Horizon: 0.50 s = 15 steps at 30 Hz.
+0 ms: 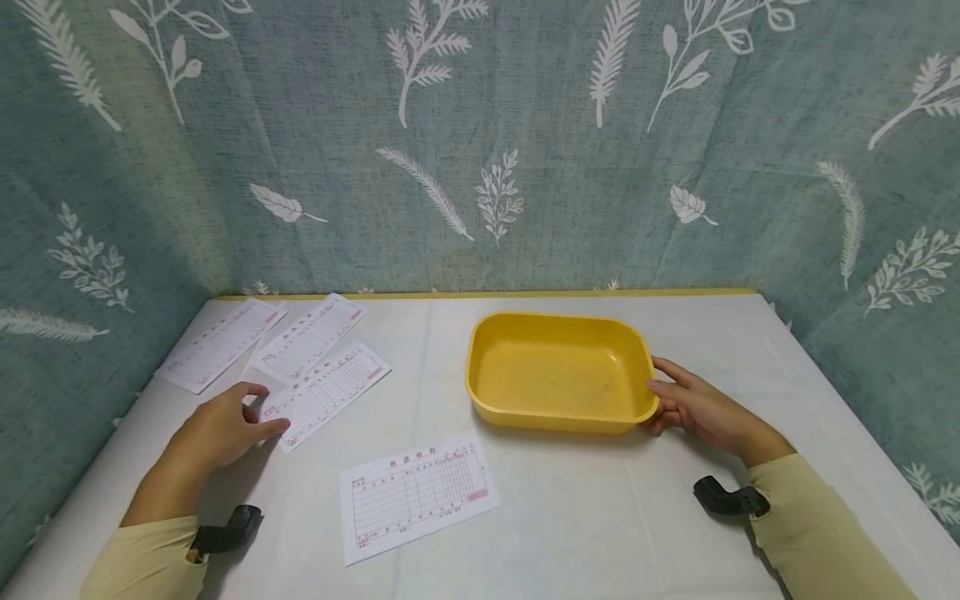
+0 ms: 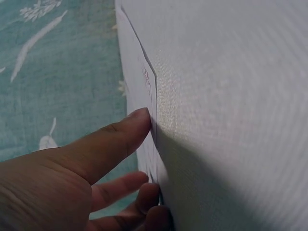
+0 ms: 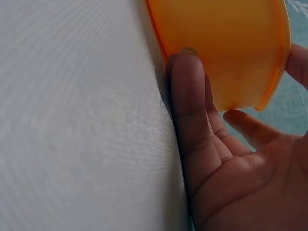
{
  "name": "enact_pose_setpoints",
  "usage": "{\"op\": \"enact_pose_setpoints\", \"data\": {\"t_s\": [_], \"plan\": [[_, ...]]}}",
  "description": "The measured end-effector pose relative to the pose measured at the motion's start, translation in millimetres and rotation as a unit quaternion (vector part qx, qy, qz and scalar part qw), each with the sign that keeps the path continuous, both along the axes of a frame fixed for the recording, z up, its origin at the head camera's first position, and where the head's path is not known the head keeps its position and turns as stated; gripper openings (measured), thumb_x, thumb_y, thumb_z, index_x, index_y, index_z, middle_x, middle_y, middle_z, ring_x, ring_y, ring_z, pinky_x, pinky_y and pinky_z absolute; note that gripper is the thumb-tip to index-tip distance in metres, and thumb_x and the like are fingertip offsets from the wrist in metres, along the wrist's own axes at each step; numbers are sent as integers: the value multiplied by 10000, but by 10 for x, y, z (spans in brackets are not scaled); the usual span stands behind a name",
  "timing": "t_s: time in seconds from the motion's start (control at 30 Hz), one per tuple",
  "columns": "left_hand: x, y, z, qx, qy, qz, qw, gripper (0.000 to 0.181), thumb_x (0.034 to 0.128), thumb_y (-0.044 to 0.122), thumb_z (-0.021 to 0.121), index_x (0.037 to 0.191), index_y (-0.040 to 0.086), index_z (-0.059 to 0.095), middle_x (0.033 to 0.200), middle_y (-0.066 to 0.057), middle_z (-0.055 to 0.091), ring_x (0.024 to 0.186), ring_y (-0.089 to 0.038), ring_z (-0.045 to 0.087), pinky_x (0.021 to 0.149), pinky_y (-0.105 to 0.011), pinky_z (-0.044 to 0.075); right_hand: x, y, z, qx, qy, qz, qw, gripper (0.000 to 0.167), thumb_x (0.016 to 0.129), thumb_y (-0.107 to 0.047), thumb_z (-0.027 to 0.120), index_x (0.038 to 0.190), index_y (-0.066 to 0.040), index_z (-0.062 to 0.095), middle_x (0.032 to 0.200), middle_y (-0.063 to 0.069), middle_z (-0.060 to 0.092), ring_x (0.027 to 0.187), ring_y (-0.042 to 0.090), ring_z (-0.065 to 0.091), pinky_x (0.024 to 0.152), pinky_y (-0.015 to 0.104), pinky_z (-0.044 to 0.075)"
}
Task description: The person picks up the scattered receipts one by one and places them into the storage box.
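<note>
My left hand [image 1: 221, 423] is at the near left end of a printed receipt slip [image 1: 333, 387] lying on the white table. Thumb and forefinger are spread apart over that end; in the left wrist view the thumb tip touches the slip's [image 2: 137, 72] edge. The other fingertips are low beside the table. At the right end of a shallow yellow plastic basin [image 1: 558, 367], my right hand [image 1: 708, 412] holds its rim and side. The right wrist view has fingers against the basin's outer wall [image 3: 236, 48], close to the tabletop. Nothing is seen inside the basin.
Two more receipt slips [image 1: 221, 346] [image 1: 311, 337] lie at the back left, partly overlapping. Another slip [image 1: 420, 496] rests alone at the front middle of the white table [image 1: 570, 517]. Green leaf-patterned cloth [image 1: 480, 167] stands behind the table and along both sides.
</note>
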State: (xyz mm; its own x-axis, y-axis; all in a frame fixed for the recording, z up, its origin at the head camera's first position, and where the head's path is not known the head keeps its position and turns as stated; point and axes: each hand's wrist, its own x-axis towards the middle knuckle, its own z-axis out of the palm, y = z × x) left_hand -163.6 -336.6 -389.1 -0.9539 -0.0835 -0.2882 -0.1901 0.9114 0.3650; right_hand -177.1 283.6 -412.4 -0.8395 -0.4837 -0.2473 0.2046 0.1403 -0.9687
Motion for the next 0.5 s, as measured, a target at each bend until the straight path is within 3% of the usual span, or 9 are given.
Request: {"op": "enact_pose_setpoints", "data": {"t_s": [0.3, 0.5], "plan": [[-25, 42, 2, 47, 6, 93, 9999, 840, 852, 451, 762, 1415, -50, 391, 1056, -262, 592, 824, -306, 549, 657, -364, 427, -13, 32, 21, 185, 86, -24, 9998, 685, 1093, -270, 395, 1580, -4, -7, 980, 11, 706, 829, 131, 698, 769, 288, 590], [-3, 9, -3, 53, 85, -6, 9999, 759, 863, 462, 749, 1334, -49, 443, 1012, -233, 589, 797, -282, 540, 625, -333, 397, -14, 15, -12, 224, 73, 64, 9997, 695, 1093, -279, 397, 1579, 3, -11, 966, 12, 708, 826, 128, 694, 769, 291, 589]]}}
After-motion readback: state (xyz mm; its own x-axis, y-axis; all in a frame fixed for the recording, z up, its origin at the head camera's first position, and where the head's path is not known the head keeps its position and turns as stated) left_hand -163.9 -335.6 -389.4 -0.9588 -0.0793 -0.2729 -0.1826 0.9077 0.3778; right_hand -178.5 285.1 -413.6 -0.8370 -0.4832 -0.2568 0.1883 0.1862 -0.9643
